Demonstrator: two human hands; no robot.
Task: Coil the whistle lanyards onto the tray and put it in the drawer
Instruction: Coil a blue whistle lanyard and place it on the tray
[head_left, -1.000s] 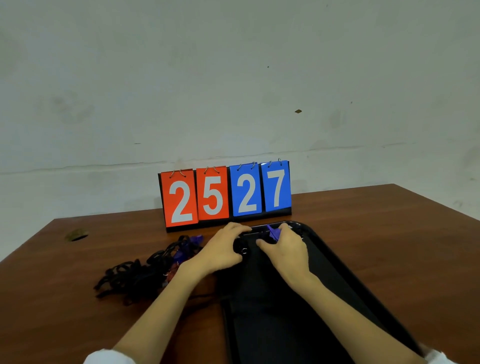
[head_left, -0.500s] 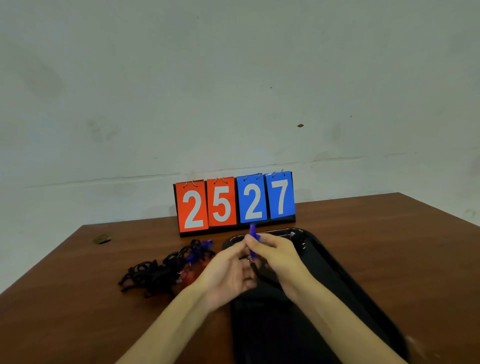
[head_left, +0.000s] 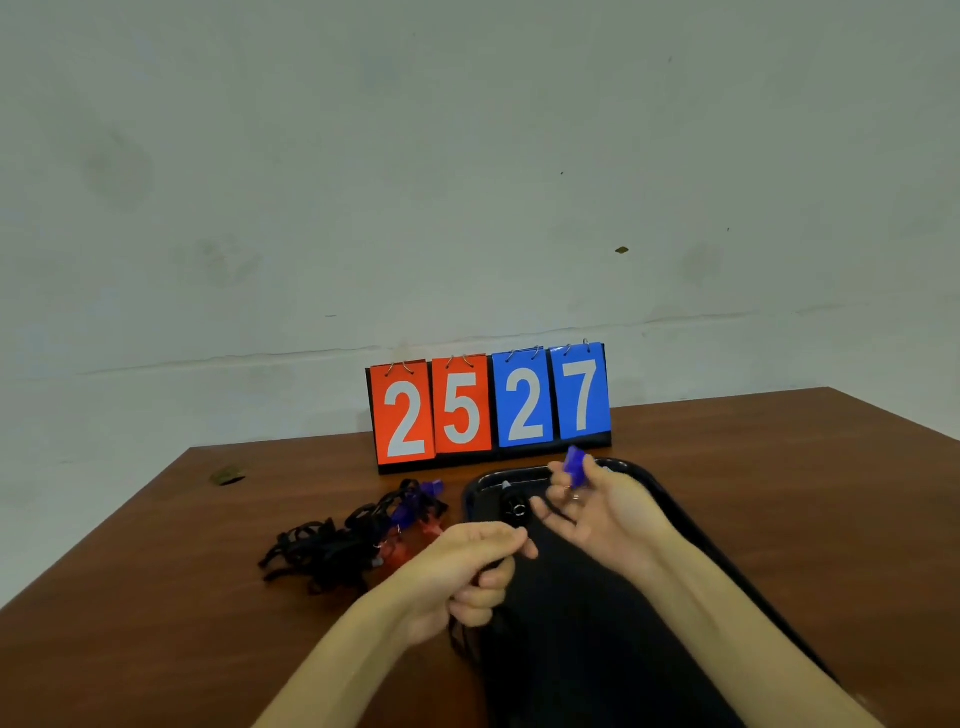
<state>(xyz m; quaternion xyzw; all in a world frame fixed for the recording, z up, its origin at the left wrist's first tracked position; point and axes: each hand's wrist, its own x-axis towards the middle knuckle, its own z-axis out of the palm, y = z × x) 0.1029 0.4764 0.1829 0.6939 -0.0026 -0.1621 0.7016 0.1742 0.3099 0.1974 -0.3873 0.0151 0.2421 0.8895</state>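
A black tray (head_left: 691, 525) lies lengthwise on the brown table. My right hand (head_left: 597, 512) is raised over the tray's far end and pinches a purple whistle (head_left: 575, 461) between thumb and fingers. Its black lanyard (head_left: 553, 512) runs down to my left hand (head_left: 475, 569), which is closed on the cord over the tray's left edge. A small coiled black lanyard (head_left: 515, 506) sits in the tray's far left corner. To the left of the tray lies a tangled pile of black lanyards (head_left: 332, 548) with purple and red whistles.
A flip scoreboard (head_left: 488, 408) reading 25 27 stands just behind the tray, near the table's far edge against a pale wall. A small hole (head_left: 227, 476) marks the table's far left. Bare wood lies right of the tray.
Both hands have lifted off the tray's far end with the purple whistle. They have since separated: the right holds the whistle up, the left has drawn back toward me along the cord.
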